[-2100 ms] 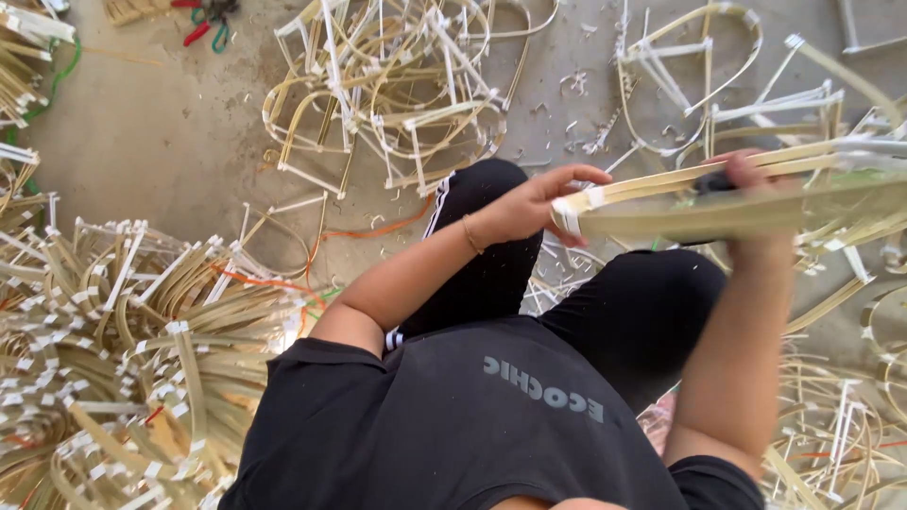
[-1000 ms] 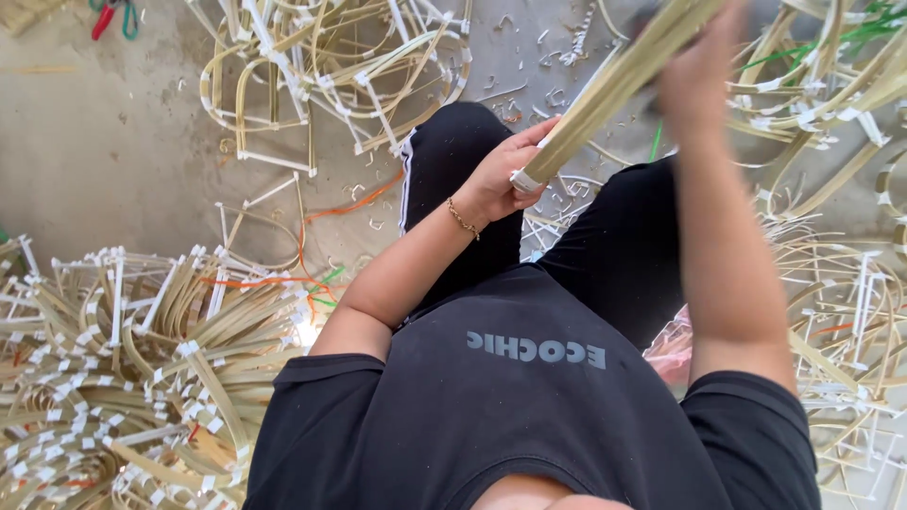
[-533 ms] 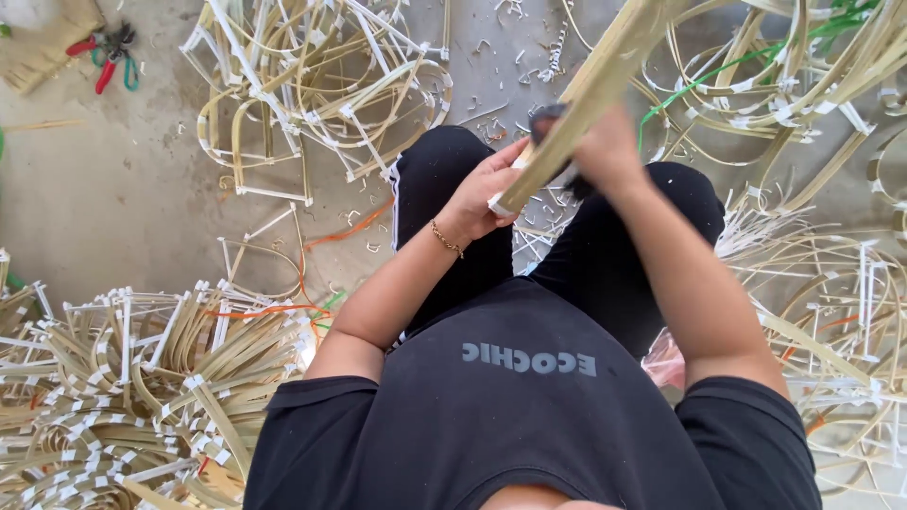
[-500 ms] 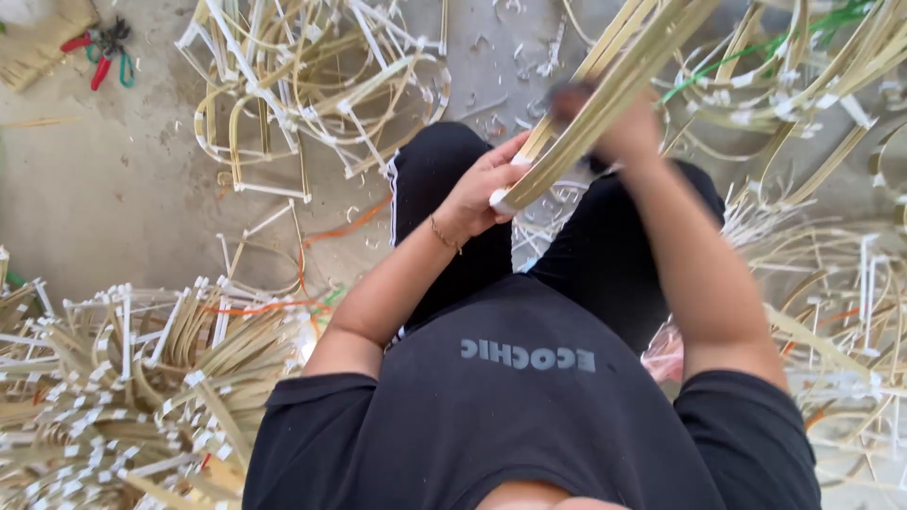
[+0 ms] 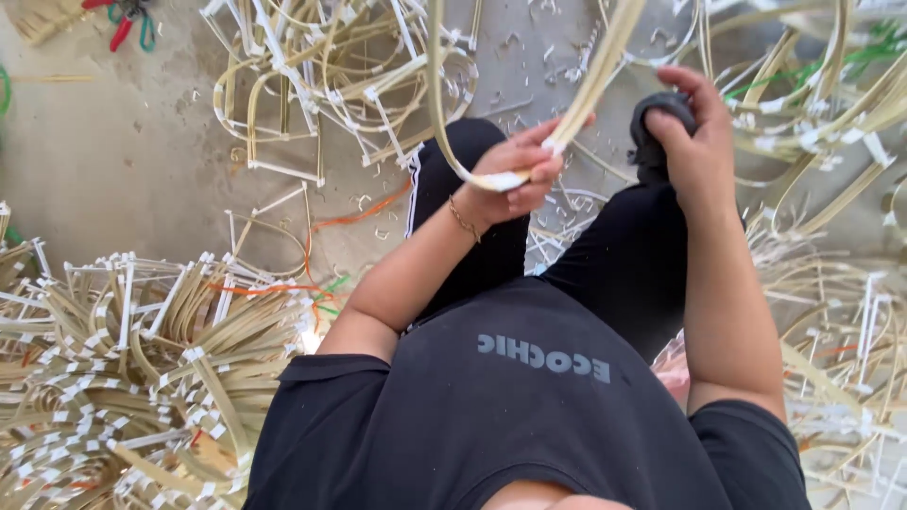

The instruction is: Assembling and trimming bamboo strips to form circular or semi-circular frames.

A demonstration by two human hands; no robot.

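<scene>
My left hand [image 5: 515, 175] pinches the taped end of a bundle of pale bamboo strips [image 5: 595, 80] that rises toward the top edge. One strip [image 5: 436, 104] has sprung out in a loop to the left of the bundle. To the right, over my knee, my right hand [image 5: 694, 132] is closed on a small dark tool [image 5: 652, 127]; most of it is hidden by my fingers. I sit on the floor in black clothes, knees bent in front of me.
A large heap of bent, taped bamboo strips [image 5: 123, 378] lies at my left, a looser tangle [image 5: 331, 76] ahead, more strips [image 5: 831, 312] at my right. Red and green pliers [image 5: 128, 19] lie at the top left on the concrete floor [image 5: 113, 161], among scattered offcuts.
The bundle swung from lying across in front of me to pointing up. My right hand slid off it and moved to the right with the dark tool. One strip has now looped out leftward.
</scene>
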